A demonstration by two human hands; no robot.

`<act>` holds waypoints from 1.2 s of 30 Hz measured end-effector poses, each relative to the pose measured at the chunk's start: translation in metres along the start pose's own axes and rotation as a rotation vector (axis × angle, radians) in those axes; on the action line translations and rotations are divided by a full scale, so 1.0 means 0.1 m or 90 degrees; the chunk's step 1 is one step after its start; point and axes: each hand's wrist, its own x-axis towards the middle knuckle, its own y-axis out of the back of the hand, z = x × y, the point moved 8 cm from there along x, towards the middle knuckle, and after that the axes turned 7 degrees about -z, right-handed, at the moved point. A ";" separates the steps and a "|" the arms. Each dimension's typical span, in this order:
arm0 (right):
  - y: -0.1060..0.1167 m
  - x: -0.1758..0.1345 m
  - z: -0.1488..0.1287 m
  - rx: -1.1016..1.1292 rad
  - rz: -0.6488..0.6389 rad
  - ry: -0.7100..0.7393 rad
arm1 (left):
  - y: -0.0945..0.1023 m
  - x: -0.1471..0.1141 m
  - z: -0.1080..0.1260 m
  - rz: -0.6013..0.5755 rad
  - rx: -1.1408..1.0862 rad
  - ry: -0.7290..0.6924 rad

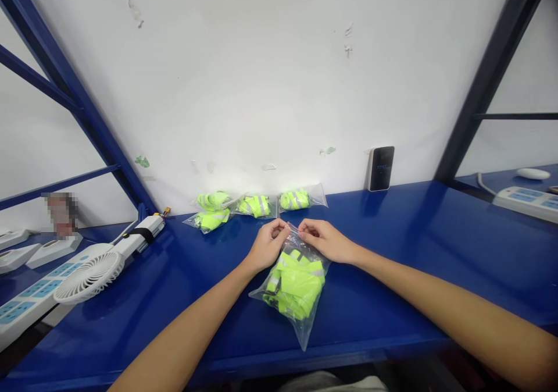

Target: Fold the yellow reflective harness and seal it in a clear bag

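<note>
A clear zip bag (302, 331) lies on the blue table in front of me, its closure end pointing toward the wall. Inside it is a folded neon-yellow reflective vest (300, 284) with silvery strips. My left hand (269, 243) pinches the bag's top edge on the left, thumb against fingers. On the other side of that edge, my right hand (325, 239) grips it with closed fingertips. Only a short stretch of the closure shows between the two hands. Whether it is sealed cannot be made out.
Several bagged neon-yellow bundles (255, 206) lie along the wall. A black-faced device (381, 168) stands upright at the back right. To the left are a white fan (89, 278), a power strip (32, 299) and a strapped white block (142, 235). Another power strip (529, 202) lies far right.
</note>
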 end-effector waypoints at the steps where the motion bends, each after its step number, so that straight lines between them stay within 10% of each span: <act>1: 0.00 0.00 0.00 0.003 -0.001 -0.003 | 0.00 0.00 0.00 -0.004 -0.004 -0.001; 36: 0.07 0.05 0.22 0.211 0.029 -0.069 | 0.06 0.02 0.09 -0.014 0.073 -0.013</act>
